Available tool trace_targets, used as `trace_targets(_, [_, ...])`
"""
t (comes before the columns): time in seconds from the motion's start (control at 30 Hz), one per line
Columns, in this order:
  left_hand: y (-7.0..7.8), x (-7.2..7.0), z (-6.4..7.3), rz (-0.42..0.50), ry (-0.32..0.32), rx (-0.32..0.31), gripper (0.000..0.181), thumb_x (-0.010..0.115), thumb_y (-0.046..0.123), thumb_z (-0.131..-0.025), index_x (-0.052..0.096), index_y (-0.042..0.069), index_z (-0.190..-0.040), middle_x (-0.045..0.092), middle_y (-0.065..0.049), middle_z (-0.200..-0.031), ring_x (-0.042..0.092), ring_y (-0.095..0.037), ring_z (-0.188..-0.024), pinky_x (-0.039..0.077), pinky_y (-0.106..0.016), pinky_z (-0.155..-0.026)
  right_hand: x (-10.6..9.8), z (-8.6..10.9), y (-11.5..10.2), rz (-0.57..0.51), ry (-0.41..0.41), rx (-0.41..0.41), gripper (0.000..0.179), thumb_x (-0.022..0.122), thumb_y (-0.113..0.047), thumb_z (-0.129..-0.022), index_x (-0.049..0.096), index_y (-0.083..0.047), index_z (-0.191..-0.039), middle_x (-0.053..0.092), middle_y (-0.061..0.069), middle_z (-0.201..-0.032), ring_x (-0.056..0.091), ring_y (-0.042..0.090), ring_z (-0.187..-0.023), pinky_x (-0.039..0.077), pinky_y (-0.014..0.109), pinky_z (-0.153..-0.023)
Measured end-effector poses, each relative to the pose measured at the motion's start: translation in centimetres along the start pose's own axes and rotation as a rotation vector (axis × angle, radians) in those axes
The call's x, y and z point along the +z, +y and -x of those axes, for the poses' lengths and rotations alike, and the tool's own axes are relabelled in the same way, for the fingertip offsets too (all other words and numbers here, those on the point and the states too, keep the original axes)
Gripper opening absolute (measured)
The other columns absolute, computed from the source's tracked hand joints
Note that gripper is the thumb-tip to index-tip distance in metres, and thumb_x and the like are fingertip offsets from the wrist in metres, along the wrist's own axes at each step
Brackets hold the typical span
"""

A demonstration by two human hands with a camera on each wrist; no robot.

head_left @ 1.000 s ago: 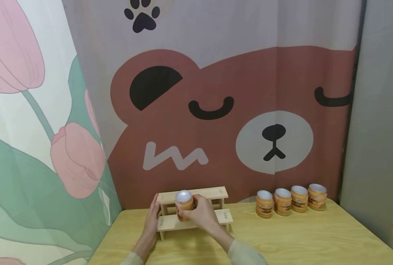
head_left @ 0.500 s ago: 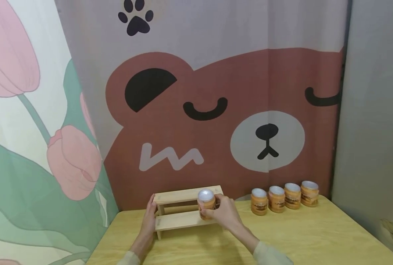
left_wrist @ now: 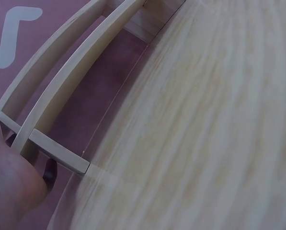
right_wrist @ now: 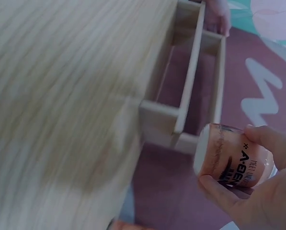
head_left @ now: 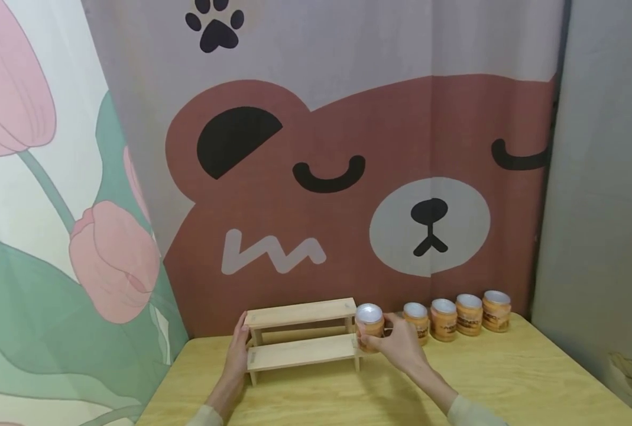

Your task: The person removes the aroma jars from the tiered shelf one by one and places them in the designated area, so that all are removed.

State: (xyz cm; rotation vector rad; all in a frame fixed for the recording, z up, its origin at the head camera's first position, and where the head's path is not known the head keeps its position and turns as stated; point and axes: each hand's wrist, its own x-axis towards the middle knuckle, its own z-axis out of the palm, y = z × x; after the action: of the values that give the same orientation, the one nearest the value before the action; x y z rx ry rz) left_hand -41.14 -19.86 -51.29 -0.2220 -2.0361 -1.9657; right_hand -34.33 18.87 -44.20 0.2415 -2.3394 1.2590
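Observation:
A two-tier wooden rack [head_left: 302,352] stands on the table, both its shelves bare. My left hand [head_left: 236,353] rests against the rack's left end; in the left wrist view that hand [left_wrist: 13,187] touches the end frame, its fingers mostly hidden behind the wood. Just off the rack's right end, my right hand [head_left: 403,349] grips an orange jar [head_left: 369,331] with a silvery top between thumb and fingers. The right wrist view has the jar [right_wrist: 236,155] with dark lettering on its side, held in the right hand [right_wrist: 267,191].
Several matching jars [head_left: 443,322] line up at the table's back right, the leftmost partly behind my right hand. A bear-print curtain [head_left: 337,236] hangs behind the wood-grain table [head_left: 305,402]. A grey wall or curtain [head_left: 603,207] borders the right side.
My right hand has carried the jar rightward, from over the rack's lower shelf to beyond its right end. The left hand stays at the rack's left end.

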Motion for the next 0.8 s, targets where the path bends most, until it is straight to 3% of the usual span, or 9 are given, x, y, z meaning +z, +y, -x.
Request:
trace_targets(0.17, [0.2,0.1,0.2,0.001,0.000,0.003,0.060,0.033,0.048,-0.111,0.020,0.025,-0.165,0.015,-0.005,-0.168,0.013,-0.036,-0.151,0.012,-0.061,-0.118,-1.0,-0.2,2.1,0.008,0.035,-0.025,0.058,0.095,-0.021,-0.071,0.070,0.003,-0.117,0.072,0.015,-0.103,0.071,0.031,-0.090,0.058,0.040,-0.070])
trace_targets(0.33, [0.2,0.0,0.2,0.002,-0.003,0.004,0.060,0.033,0.047,-0.111,0.019,0.025,-0.165,0.014,-0.006,-0.168,0.013,-0.037,-0.151,0.011,-0.063,-0.117,-0.6,-1.0,4.3,0.012,0.054,-0.046,0.049,0.095,-0.019,-0.073,0.072,0.002,-0.111,0.073,0.014,-0.099,0.070,0.029,-0.087,0.057,0.037,-0.069])
trace_targets(0.5, [0.6,0.1,-0.1,-0.006,0.000,-0.008,0.060,0.033,0.049,-0.111,0.020,0.028,-0.165,0.015,-0.002,-0.168,0.014,-0.034,-0.151,0.012,-0.060,-0.118,0.3,-1.8,5.6,0.036,0.080,0.015,0.045,0.093,-0.019,-0.072,0.073,0.003,-0.106,0.073,0.013,-0.094,0.067,0.025,-0.082,0.055,0.038,-0.067])
trace_targets(0.8, [0.3,-0.1,0.1,-0.019,-0.010,-0.031,0.061,0.032,0.051,-0.110,0.017,0.030,-0.165,0.012,-0.001,-0.168,0.012,-0.034,-0.152,0.011,-0.060,-0.118,2.4,-2.3,7.7,0.043,0.152,0.108,0.039,0.092,-0.011,-0.067,0.073,0.009,-0.095,0.072,0.018,-0.085,0.067,0.034,-0.081,0.054,0.051,-0.074])
